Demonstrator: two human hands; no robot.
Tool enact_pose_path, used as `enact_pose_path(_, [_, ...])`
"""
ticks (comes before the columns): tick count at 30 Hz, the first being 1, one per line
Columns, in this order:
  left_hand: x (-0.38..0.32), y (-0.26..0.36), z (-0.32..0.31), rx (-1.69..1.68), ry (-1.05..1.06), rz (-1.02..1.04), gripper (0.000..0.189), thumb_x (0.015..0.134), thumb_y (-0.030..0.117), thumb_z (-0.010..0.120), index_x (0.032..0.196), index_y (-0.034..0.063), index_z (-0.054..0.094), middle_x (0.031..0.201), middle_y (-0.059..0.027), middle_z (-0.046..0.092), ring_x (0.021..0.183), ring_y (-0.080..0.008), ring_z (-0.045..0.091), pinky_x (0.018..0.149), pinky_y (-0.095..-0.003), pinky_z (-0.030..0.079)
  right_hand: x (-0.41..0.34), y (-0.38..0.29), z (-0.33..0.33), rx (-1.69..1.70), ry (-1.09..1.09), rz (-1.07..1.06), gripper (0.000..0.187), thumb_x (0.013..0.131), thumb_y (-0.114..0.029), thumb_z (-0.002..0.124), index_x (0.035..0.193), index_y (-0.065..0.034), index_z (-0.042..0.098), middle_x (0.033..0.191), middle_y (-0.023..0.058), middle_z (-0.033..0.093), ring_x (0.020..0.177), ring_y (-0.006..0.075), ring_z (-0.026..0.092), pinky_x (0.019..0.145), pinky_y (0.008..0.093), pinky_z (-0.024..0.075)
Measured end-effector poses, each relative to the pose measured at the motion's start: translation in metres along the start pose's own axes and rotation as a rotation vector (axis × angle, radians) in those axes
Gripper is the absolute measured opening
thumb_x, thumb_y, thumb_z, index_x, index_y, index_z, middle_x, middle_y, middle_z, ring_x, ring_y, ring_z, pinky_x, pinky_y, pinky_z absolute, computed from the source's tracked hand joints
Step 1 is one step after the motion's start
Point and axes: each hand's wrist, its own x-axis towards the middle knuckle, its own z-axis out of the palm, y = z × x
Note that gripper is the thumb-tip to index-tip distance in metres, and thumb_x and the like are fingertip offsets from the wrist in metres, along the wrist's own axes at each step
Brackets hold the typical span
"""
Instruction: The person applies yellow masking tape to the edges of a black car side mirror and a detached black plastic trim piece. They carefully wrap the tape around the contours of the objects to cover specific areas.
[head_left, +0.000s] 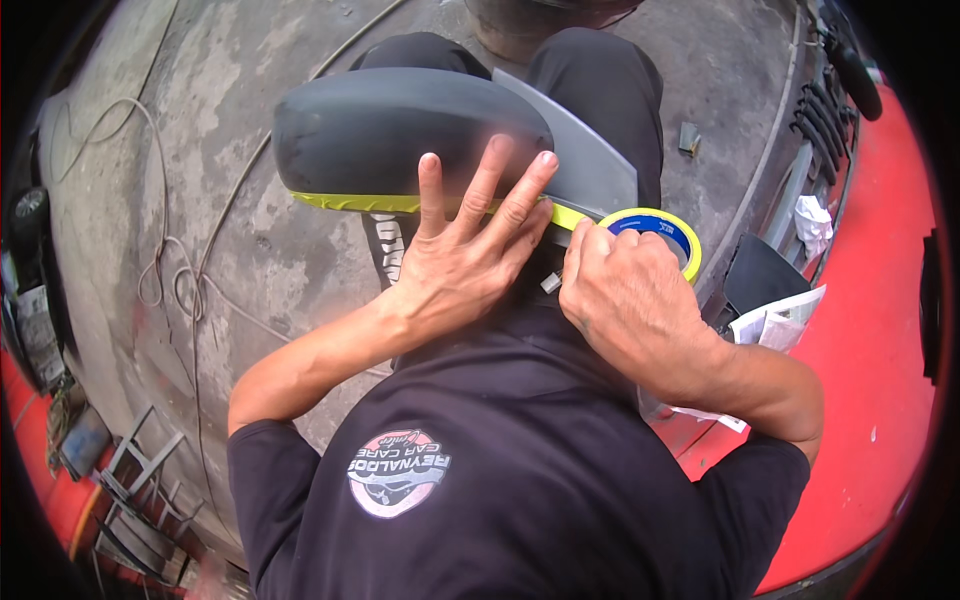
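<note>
Across my thighs lies a car side mirror with a dark grey housing (375, 124) and a lighter grey mounting plate (589, 146) at its right end. A strip of yellow-green masking tape (352, 202) runs along the housing's near edge, wrinkled towards the left. My left hand (472, 259) is spread over that edge, some fingers reaching over the housing and one fingertip close to the tape near the plate. My right hand (630, 292) grips the tape roll (694, 244), whose strip still joins the mirror edge. A small white connector (551, 282) shows between my hands.
Loose cable (251, 161) loops over the stained concrete floor (225, 82) at left. A bucket-like container (517, 30) stands beyond my knees. Red panels (862, 337) with paper sheets (780, 319) and a dark part (772, 274) lie at right. A metal frame (142, 465) sits lower left.
</note>
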Motion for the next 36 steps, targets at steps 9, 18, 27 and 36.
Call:
enact_pose_path(9, [-0.002,-0.007,0.009,0.032,0.027,0.032,0.039,0.099,0.029,0.061,0.132,0.0174,0.079,0.176,-0.0015,0.041,0.164,-0.0422,0.029,0.128,-0.0784,-0.004,-0.015,-0.025,-0.011,0.153,-0.171,-0.015,0.038,0.089,-0.009,0.067,0.121,0.0078,0.076,0.077,0.0089,0.066,0.070,0.0199,0.069,0.054,0.0348,0.0510])
enact_pose_path(18, [-0.029,-0.013,-0.015,-0.189,0.067,0.129,0.048,0.086,0.019,0.073,0.134,0.0147,0.078,0.162,-0.0123,0.056,0.154,-0.0461,0.044,0.127,-0.0737,0.021,-0.042,0.041,-0.016,0.447,0.485,0.488,0.030,0.095,-0.009,0.070,0.124,-0.0078,0.077,0.083,0.0108,0.063,0.064,0.0300,0.067,0.056,0.0414,0.0530])
enact_pose_path(27, [-0.040,0.012,0.003,-1.903,-0.341,-1.233,0.091,0.105,0.049,0.073,0.165,-0.0066,0.034,0.158,-0.0201,0.057,0.138,-0.0328,0.062,0.118,-0.0452,0.046,0.014,0.024,0.087,0.827,0.710,0.595,0.033,0.096,-0.013,0.077,0.128,-0.0050,0.077,0.110,0.0157,0.064,0.085,0.0356,0.071,0.076,0.0456,0.0559])
enact_pose_path(36, [-0.016,0.036,0.016,-2.062,0.088,-1.218,0.081,0.099,0.048,0.081,0.158,0.0065,0.045,0.154,-0.0104,0.057,0.144,-0.0279,0.054,0.118,-0.0510,0.044,0.006,0.009,0.067,1.054,0.804,0.618,0.037,0.089,0.003,0.071,0.125,0.0004,0.077,0.100,0.0188,0.059,0.085,0.0332,0.065,0.077,0.0409,0.0522])
